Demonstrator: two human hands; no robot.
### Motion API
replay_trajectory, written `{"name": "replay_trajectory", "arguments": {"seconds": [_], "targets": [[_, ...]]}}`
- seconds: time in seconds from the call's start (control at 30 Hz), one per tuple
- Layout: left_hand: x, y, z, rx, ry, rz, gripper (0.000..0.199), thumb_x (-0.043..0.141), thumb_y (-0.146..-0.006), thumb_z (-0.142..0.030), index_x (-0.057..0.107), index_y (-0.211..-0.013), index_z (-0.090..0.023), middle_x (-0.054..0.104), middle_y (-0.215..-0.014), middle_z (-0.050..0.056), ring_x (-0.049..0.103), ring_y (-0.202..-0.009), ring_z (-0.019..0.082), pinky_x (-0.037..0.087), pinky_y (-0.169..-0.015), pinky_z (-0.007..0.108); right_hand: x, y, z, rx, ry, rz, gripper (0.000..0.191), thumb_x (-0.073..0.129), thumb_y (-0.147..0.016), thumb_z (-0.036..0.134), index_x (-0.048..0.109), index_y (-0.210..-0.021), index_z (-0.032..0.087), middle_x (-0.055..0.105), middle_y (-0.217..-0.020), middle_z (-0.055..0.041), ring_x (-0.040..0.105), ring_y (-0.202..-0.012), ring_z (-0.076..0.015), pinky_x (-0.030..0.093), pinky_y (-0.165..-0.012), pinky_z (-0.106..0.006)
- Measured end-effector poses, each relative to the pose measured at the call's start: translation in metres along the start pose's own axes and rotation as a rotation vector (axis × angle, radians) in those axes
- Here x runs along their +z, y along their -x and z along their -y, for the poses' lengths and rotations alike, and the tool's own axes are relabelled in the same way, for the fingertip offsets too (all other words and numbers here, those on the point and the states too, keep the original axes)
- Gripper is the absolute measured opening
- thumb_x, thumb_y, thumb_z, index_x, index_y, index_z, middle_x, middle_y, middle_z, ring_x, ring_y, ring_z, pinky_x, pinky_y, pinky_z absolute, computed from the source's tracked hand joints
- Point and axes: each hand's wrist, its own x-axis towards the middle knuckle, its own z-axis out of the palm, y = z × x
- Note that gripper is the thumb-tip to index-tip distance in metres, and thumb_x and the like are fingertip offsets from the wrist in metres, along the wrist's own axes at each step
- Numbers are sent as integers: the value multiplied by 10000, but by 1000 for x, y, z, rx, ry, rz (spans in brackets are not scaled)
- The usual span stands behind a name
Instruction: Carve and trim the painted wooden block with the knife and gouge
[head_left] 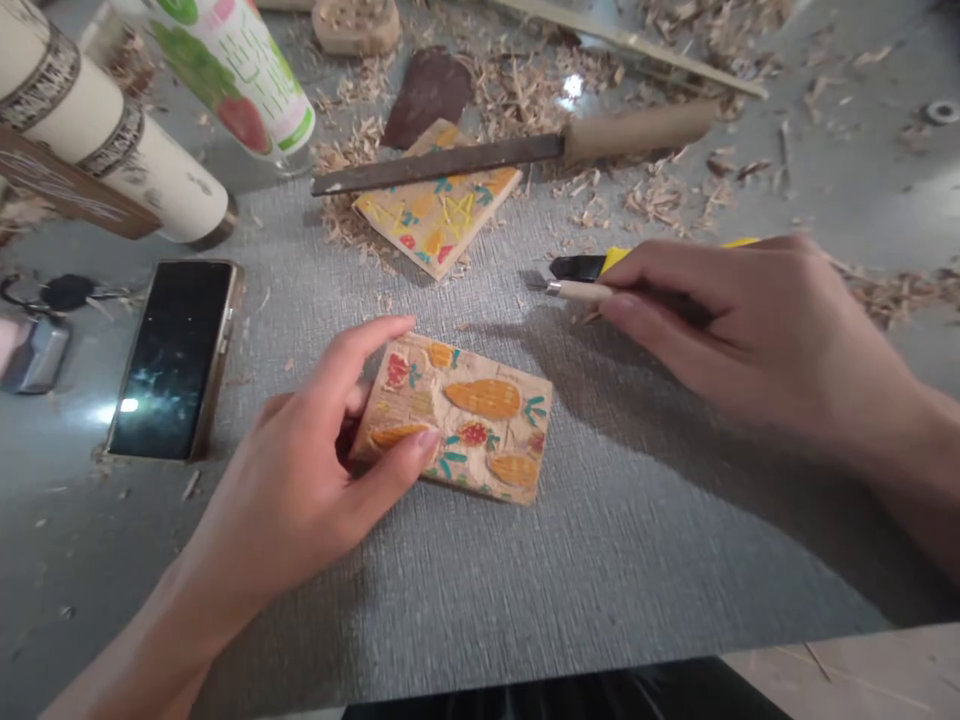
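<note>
A small wooden block (484, 397) with carved, painted carrots and strawberries tilts slightly on the grey table. My left hand (322, 440) grips its left end, the thumb on the painted face and the fingers around the far edge. To the right, my right hand (757, 340) pinches a carving knife (577, 290) with a pale handle and a small metal tip pointing left. The knife is apart from the block. A yellow and black utility knife (581, 267) lies behind the right hand, which covers much of it.
Beyond the block, a wood-handled file (450, 165) rests across a second painted block (439, 225). Brown sandpaper (429, 95) and wood shavings (517, 90) lie further back. A phone (172, 360), a printed bottle (240, 80) and a cream tube (120, 130) are at left.
</note>
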Motion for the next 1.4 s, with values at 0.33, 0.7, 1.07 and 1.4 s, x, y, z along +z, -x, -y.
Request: {"name": "replay_trajectory", "arguments": {"seconds": [0.33, 0.7, 1.07, 1.4], "targets": [[-2, -1, -13, -73, 20, 15, 710, 789, -1032, -535, 580, -1681, -337, 856, -844, -63, 806, -706, 201, 556, -631, 241, 0, 1, -3, -62, -10, 10, 188, 644, -1150, 329, 727, -1003, 248, 524, -585, 96, 456, -480, -90, 322, -549, -288], [-1, -1, -7, -27, 20, 24, 699, 773, -1057, -512, 556, -1696, -331, 818, -786, -88, 746, -619, 165, 504, -578, 217, 0, 2, 0, -16, 14, 47, 216, 602, -1161, 369, 728, -1023, 260, 535, -612, 70, 449, -483, -105, 350, -587, -306], [-2, -1, -9, -58, 4, 6, 718, 784, -1014, -516, 590, -1680, -330, 790, -738, -83, 716, -587, 175, 518, -574, 228, 0, 1, -2, -13, 2, 56, 231, 605, -1159, 393, 734, -1018, 263, 544, -610, 64, 465, -492, -119, 326, -572, -317], [-2, 0, -21, -111, -3, 12, 702, 750, -1034, -513, 577, -1683, -308, 776, -736, -88, 673, -590, 174, 504, -621, 265, 0, 2, -3, -21, 6, 49, 224, 609, -1157, 387, 735, -1017, 265, 531, -606, 67, 436, -484, -121, 336, -565, -319]]}}
